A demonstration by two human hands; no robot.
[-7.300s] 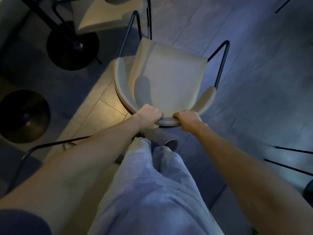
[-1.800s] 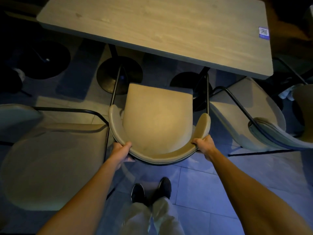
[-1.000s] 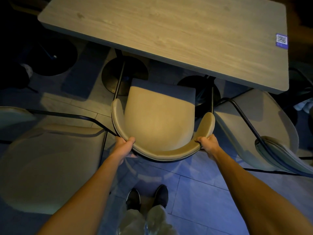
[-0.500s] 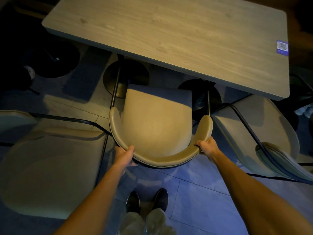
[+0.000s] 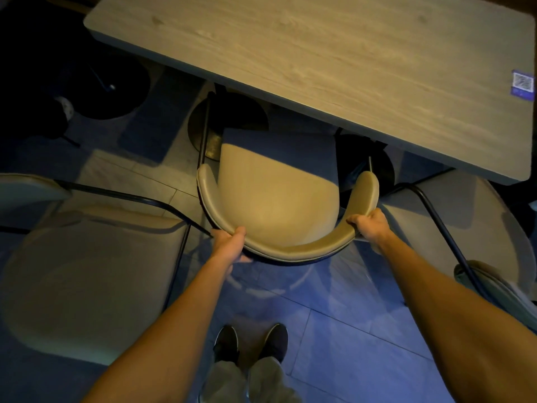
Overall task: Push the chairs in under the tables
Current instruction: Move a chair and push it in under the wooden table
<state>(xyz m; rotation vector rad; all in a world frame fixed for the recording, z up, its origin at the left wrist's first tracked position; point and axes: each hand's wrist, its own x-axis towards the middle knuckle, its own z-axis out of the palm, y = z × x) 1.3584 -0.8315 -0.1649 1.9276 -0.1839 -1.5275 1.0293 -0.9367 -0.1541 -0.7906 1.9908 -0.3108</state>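
Sticker: a small blue and white sticker (image 5: 523, 86) with a square code sits on the table corner at 2 o'clock. Its words are too small to read.
Chair: the tan chair (image 5: 276, 199) has a soft seat, a round curved back and thin black legs.
Where: at 12 o'clock from the shoes (image 5: 250, 343), with its front in the shadow by the edge of the table (image 5: 319, 53).
Left hand: the left hand (image 5: 229, 242) grips the chair back at 7 o'clock.
Right hand: the right hand (image 5: 369, 225) grips the chair back at 4 o'clock.
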